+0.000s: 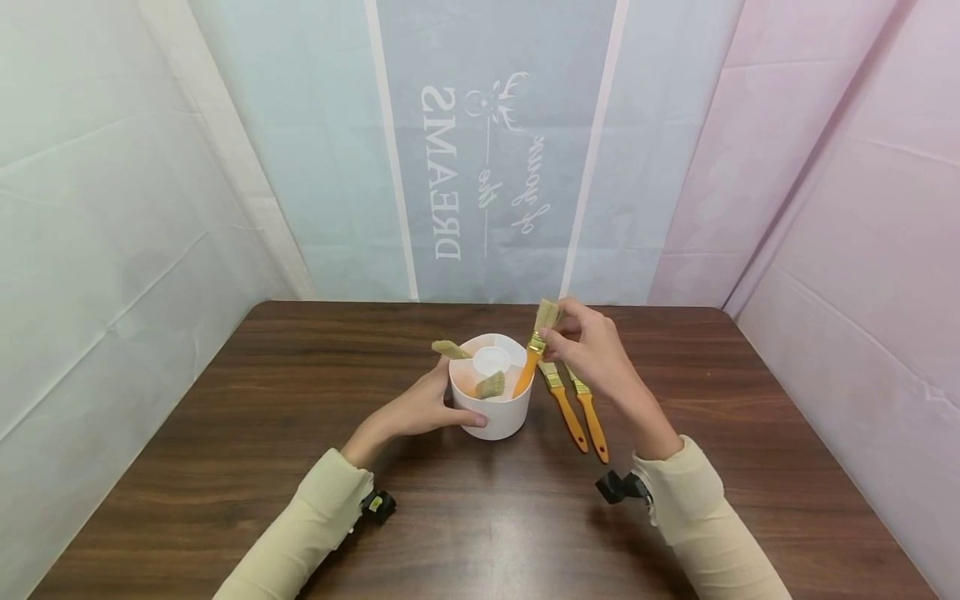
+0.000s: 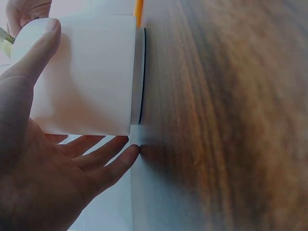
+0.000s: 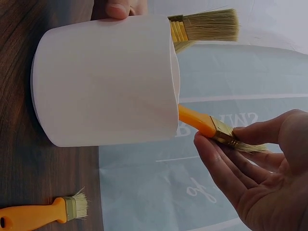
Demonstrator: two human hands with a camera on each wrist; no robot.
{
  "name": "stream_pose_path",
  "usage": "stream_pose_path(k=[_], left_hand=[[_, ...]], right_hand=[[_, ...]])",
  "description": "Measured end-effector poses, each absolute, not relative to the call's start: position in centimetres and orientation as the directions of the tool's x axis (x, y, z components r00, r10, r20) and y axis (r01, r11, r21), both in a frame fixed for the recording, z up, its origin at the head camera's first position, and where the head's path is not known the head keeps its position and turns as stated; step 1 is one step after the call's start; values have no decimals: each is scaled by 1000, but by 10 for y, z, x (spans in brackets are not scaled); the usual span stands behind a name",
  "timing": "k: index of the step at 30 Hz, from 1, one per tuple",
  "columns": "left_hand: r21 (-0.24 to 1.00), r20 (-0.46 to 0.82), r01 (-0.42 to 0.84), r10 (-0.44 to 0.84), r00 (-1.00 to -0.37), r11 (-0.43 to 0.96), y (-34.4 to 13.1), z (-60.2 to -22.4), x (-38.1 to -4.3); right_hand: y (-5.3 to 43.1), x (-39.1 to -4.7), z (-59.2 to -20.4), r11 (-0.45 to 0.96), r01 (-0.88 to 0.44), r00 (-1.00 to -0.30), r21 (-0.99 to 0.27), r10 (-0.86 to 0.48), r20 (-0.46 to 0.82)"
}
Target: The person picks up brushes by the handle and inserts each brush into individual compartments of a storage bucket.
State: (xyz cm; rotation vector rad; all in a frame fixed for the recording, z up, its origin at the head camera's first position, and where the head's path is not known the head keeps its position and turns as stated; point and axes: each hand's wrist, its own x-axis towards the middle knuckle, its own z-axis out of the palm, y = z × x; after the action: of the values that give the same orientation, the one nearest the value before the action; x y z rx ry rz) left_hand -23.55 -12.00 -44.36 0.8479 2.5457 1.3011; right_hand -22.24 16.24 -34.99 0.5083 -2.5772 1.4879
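My left hand [image 1: 416, 408] grips a white round organizer [image 1: 495, 421] that stands upright on the table, its thumb on the front wall and its fingers around the far side. My right hand [image 1: 600, 350] pinches a paintbrush [image 3: 197, 120] near its metal band. That brush points bristles up, and its orange handle dips inside the organizer's right side. Two more paintbrushes stand in the organizer, one [image 1: 491, 385] at the front, another [image 1: 450, 349] leaning out at the back left. Their handles are mostly hidden by the walls.
Two orange-handled paintbrushes, one on the left [image 1: 567, 417] and one on the right [image 1: 592, 425], lie side by side on the brown wooden table [image 1: 300, 367], right of the organizer. Behind the table hangs a printed cloth [image 1: 495, 167]; pale cloths flank both sides.
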Motion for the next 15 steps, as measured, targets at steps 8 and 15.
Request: stream_pose_path(k=[8, 15], left_hand=[[791, 118, 416, 555, -823, 449, -120, -444, -235], [787, 112, 410, 548, -829, 460, -119, -443, -234]], right_hand=[[163, -223, -351, 438, -332, -939, -836, -238, 248], [164, -223, -350, 461, -320, -943, -828, -237, 233]])
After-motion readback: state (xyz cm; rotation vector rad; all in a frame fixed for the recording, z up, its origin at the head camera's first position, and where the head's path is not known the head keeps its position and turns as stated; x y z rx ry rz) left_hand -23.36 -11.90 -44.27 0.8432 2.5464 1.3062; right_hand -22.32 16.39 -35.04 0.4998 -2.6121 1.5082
